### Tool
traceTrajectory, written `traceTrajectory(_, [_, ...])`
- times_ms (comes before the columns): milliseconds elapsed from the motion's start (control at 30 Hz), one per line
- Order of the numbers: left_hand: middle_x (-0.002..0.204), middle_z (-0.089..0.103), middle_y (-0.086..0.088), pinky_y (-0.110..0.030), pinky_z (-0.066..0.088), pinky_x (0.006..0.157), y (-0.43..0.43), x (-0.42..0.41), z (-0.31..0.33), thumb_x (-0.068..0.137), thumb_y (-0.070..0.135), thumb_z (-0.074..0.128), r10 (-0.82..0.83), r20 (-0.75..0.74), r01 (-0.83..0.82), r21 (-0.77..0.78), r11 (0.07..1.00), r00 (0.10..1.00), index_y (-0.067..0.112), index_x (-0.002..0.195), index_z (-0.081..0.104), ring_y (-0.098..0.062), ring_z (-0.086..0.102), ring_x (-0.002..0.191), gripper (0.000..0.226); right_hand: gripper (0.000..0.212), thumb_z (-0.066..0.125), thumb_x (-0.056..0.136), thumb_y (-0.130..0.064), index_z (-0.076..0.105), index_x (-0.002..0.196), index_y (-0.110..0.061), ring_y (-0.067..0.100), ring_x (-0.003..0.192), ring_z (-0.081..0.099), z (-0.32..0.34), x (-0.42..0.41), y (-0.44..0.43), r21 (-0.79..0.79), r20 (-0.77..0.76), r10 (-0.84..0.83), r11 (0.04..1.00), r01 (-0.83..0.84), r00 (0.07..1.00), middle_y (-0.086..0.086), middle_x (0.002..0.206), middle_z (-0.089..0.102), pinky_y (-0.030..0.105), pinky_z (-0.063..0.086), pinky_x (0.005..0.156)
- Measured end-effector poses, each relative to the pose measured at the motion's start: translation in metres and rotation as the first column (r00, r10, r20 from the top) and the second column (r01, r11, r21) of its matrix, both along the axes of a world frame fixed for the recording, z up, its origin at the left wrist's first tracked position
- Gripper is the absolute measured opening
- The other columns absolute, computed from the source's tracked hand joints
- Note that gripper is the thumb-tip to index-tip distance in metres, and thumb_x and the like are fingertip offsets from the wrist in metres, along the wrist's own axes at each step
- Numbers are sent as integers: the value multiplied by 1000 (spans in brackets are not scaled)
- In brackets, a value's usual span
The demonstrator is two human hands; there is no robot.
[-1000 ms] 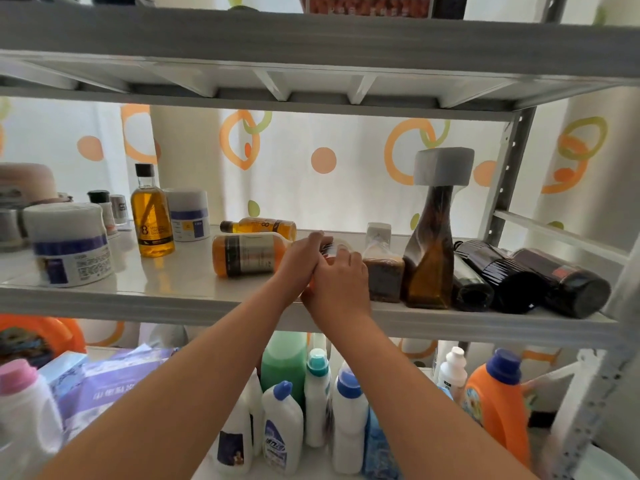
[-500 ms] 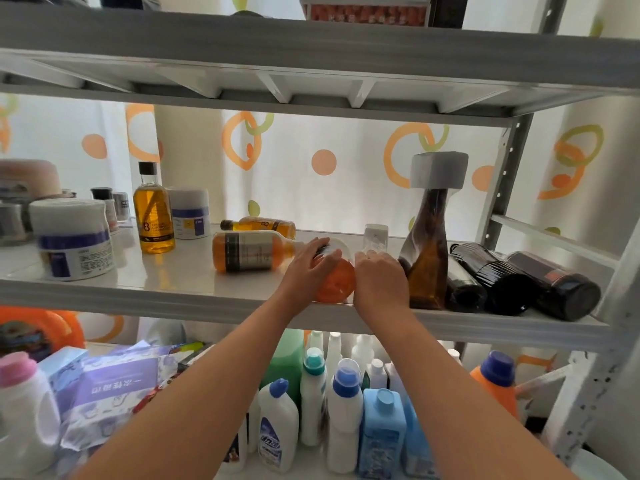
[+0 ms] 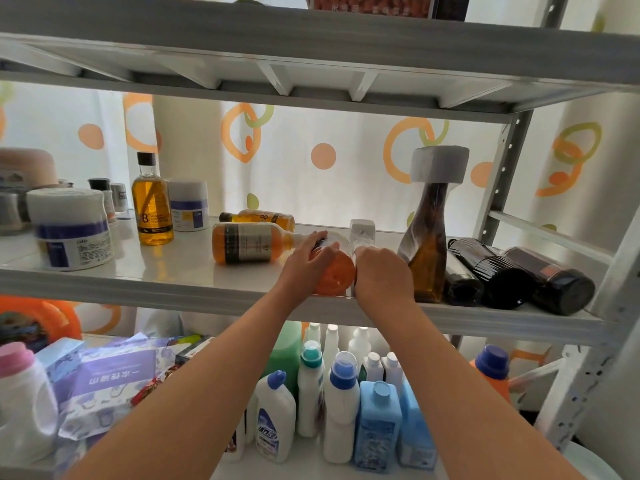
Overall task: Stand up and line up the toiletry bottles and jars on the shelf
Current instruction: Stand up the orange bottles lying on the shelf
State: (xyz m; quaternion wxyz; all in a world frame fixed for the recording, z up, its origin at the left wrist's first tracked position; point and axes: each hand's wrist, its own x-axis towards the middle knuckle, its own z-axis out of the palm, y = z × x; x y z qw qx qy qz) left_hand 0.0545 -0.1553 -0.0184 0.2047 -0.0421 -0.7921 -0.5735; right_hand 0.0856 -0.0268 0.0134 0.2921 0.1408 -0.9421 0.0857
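On the middle shelf (image 3: 166, 284), my left hand (image 3: 303, 263) grips a round orange bottle (image 3: 335, 277) that lies with its base toward me. My right hand (image 3: 382, 273) is curled round a small bottle with a white cap (image 3: 362, 230), hiding its body. To the left, an orange labelled bottle (image 3: 244, 247) and an amber bottle (image 3: 261, 216) lie on their sides. A tall amber bottle (image 3: 152, 209) and two white jars (image 3: 71, 228) (image 3: 188, 206) stand upright. Right of my hands stands a twisted brown bottle (image 3: 429, 247), with black bottles (image 3: 476, 271) (image 3: 552, 280) lying beside it.
The shelf above (image 3: 311, 46) hangs low over the bottles. A grey upright post (image 3: 498, 178) bounds the right side. Small jars (image 3: 104, 195) stand at the far left. The lower shelf holds several cleaning bottles (image 3: 341, 403) and purple packets (image 3: 110, 386).
My left hand has turned the round orange bottle so its base faces me. My right hand has moved right onto the small white-capped bottle. Little differs from half a second ago.
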Motion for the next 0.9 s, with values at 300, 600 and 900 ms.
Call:
traceTrajectory(300, [141, 45, -8, -36, 49, 95, 0, 1, 0, 89, 52, 45, -25, 3, 25, -11, 1000, 1000, 28, 140, 37, -24, 51, 119, 57, 32, 55, 90, -35, 59, 116, -17, 20, 97, 61, 1, 4, -5, -33, 7, -20, 999, 20, 1000, 4, 109, 65, 32, 50, 89])
traceTrajectory(600, [120, 61, 1, -20, 44, 83, -22, 11, 16, 97, 35, 37, 84, -185, -103, -93, 990, 979, 15, 124, 59, -12, 56, 107, 40, 38, 51, 92, -30, 54, 126, -13, 22, 115, 49, 6, 16, -28, -141, -99, 113, 982, -126, 989, 7, 125, 58, 33, 38, 102])
traceTrajectory(900, [123, 60, -4, -37, 45, 97, -111, 14, 27, 88, 40, 36, 385, -351, -454, -139, 880, 854, 18, 117, 57, -18, 55, 110, 42, 25, 55, 87, -12, 61, 111, -8, 19, 97, 59, -9, 23, -103, -332, -152, 522, 773, -541, 839, 8, 109, 64, 19, 44, 81])
